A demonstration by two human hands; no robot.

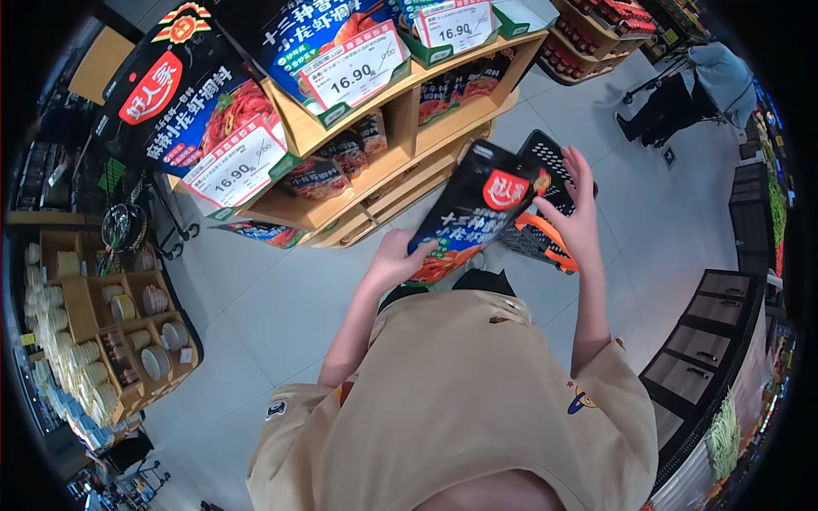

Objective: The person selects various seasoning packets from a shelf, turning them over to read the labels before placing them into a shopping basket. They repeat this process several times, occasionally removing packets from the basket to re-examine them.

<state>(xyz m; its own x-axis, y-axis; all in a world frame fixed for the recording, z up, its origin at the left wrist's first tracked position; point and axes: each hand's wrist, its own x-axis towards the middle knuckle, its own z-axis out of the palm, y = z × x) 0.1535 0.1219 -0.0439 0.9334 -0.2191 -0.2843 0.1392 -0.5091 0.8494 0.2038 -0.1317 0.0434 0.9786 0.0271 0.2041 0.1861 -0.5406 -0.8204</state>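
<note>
My left hand (396, 259) grips a black and blue seasoning pouch (474, 209) by its lower left edge, thumb across the front. The pouch is tilted, with a red label, white lettering and a picture of red crayfish. At its right side is my right hand (576, 209), fingers raised and spread, the thumb right at the pouch edge. Beyond and below the pouch stands a black perforated shopping basket (545, 157) with an orange handle (548, 239), partly hidden by the pouch and my right hand.
A wooden display shelf (400, 140) ahead holds similar pouches (200, 102) with price tags (356, 77). Left is a rack of dishes (136, 315). Dark drawer units (703, 341) line the right. Another person (694, 94) stands at the far right on the tiled floor (247, 315).
</note>
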